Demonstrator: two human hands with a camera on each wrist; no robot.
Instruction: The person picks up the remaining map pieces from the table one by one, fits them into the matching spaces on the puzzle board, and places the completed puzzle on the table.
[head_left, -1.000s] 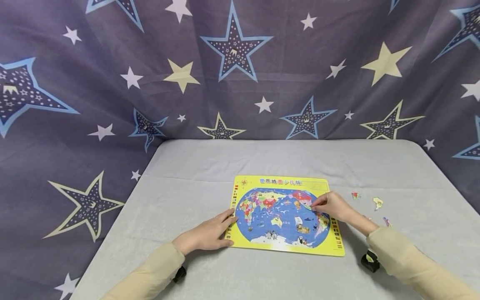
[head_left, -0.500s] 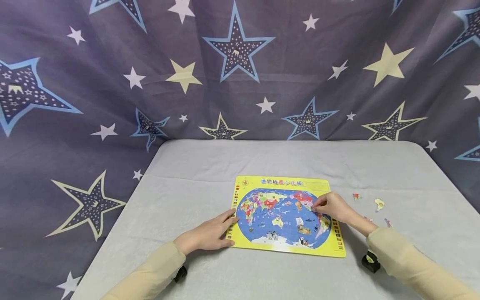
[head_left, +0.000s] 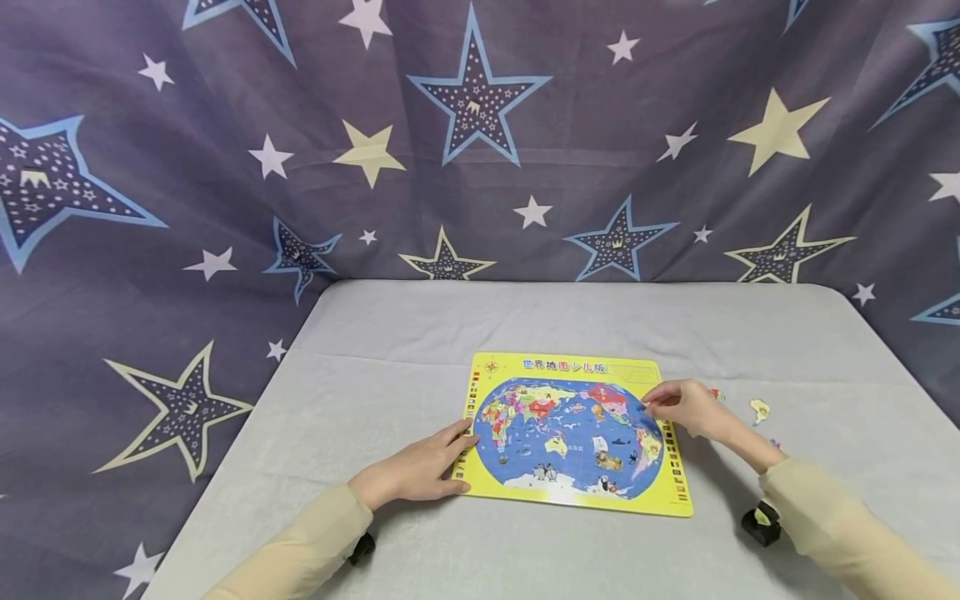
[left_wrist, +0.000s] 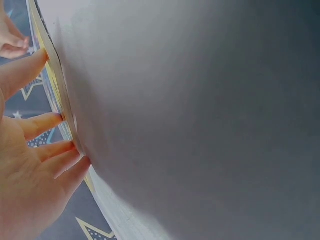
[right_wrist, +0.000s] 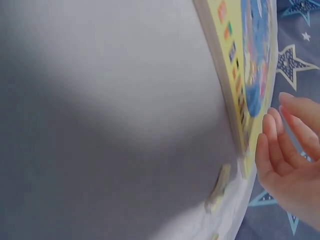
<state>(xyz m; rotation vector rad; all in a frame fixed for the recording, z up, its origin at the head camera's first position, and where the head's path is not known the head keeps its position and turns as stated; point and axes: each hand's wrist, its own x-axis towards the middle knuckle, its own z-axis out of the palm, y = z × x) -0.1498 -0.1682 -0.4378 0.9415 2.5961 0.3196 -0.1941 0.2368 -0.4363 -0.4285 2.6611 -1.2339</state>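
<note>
A yellow-framed world map puzzle board [head_left: 573, 363] lies flat on the grey table [head_left: 420, 333]. My left hand [head_left: 459, 446] rests flat on the cloth, its straight fingers touching the board's left edge [left_wrist: 56, 85]. My right hand [head_left: 652, 405] hovers at the board's upper right border with its fingers loosely bent and nothing between them. In the right wrist view the right hand's fingers [right_wrist: 280, 145] hang relaxed beside the board's rim [right_wrist: 227, 95]. The map looks nearly full of pieces.
Loose puzzle pieces lie right of the board: a yellow one [head_left: 760, 409], a small red-green one [head_left: 715, 393] partly behind my right hand, and another [head_left: 776, 445] by the sleeve. A star-patterned curtain [head_left: 465, 125] surrounds the table on the back and both sides.
My right hand has drawn back to the right, from the map's red and green region to the board's right border. The left hand has stayed at the left edge.
</note>
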